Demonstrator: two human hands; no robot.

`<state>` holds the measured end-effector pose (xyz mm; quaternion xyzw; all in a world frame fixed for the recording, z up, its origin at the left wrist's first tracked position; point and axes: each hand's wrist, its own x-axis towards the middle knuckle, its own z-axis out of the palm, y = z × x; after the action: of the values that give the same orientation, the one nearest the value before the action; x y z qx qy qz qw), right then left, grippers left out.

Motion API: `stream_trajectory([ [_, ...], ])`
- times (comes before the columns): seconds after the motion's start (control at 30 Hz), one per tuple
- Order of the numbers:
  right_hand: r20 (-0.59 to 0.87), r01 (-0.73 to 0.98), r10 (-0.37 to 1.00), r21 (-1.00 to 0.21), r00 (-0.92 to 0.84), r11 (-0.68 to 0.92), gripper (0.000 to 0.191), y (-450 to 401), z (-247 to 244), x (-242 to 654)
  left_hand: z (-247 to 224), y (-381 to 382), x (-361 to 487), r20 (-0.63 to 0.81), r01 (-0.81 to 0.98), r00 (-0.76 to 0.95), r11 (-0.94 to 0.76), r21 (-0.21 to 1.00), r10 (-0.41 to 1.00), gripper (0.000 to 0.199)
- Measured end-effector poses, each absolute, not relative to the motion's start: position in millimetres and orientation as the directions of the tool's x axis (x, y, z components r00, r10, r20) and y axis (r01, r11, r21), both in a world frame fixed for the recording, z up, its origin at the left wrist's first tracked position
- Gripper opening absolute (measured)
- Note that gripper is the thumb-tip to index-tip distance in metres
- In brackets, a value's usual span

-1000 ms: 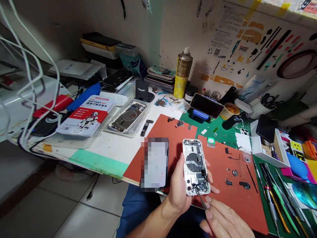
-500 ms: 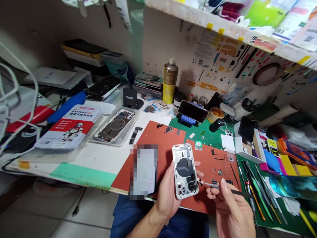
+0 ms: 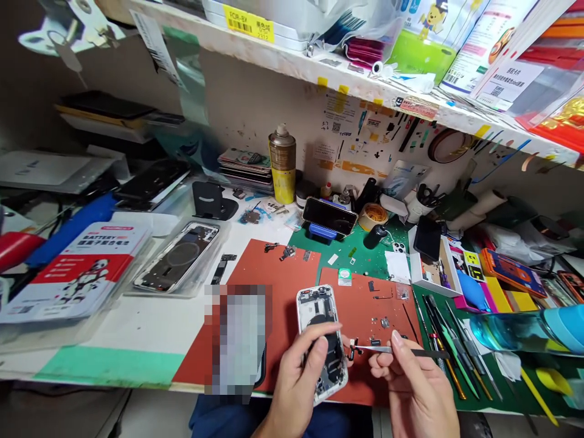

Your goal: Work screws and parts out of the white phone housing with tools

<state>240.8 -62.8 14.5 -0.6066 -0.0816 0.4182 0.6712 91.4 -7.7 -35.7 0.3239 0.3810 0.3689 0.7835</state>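
Observation:
My left hand (image 3: 298,380) is closed around a white-edged phone housing (image 3: 336,359), its inside facing up. Thumb and fingers lie across the frame and hide part of the dark round pad in it. In my right hand (image 3: 417,377) is a pair of tweezers (image 3: 385,350), pinched between thumb and fingers and pointing left. At their tips hangs a small black flex cable part (image 3: 353,349), just off the housing's right edge. Left of the housing, a phone (image 3: 241,340) with a blurred-out screen lies on the reddish-brown mat (image 3: 285,274).
Small phone parts (image 3: 384,322) lie on the mat's right side. Screwdrivers and other tools (image 3: 460,353) lie on the green mat beside a blue bottle (image 3: 515,328). Another phone housing (image 3: 180,255) rests in a clear tray at left. A spray can (image 3: 282,164) stands behind. A shelf (image 3: 292,64) overhangs the bench.
The small flex cable part has come away from the housing's lower right in the tweezers. My left hand's fingers have moved over the housing's face. The camera view has shifted.

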Motion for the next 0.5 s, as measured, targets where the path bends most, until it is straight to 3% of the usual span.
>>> stream_trajectory([
  [0.1, -0.386, -0.459, 0.693, -0.884, 0.609, -0.090, 0.044, -62, 15, 243, -23, -8, 91, -0.314, -0.232, 0.492, 0.470, 0.851, 0.812, 0.029],
  [0.23, -0.426, -0.495, 0.686, -0.862, 0.590, -0.110, 0.045, -61, 15, 243, -12, -10, 94, -0.334, -0.220, 0.491, 0.485, 0.846, 0.805, 0.025],
  [0.5, -0.467, -0.545, 0.708, -0.827, 0.530, -0.137, 0.042, -77, -12, 251, -7, -10, 100, -0.341, -0.147, 0.408, 0.430, 0.891, 0.847, 0.034],
])
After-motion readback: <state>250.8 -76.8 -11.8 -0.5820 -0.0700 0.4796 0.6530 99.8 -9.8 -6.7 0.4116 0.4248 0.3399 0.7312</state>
